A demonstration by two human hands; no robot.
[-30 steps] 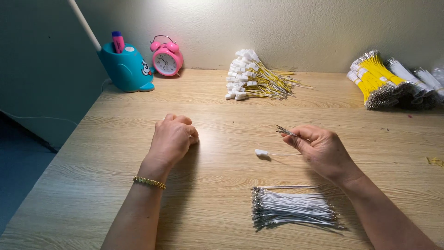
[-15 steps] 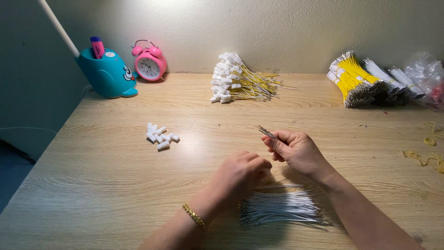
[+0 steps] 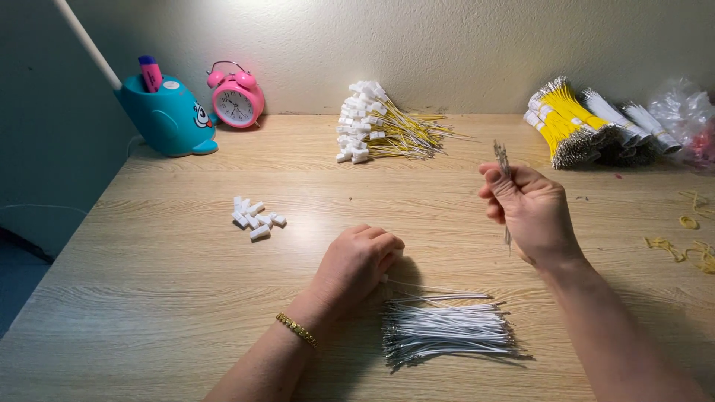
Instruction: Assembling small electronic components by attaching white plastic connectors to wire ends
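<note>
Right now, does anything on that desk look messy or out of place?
Mostly tidy. A few yellow rubber bands lie scattered loose near the desk's right edge, apart from the neat yellow wire bundles. Some strands stray from the white wire pile beside the left hand.

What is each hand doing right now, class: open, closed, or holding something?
Left hand: curled closed, resting at the white wire bundle; any grip is hidden.
Right hand: closed on a few thin wires, raised upright.
</note>
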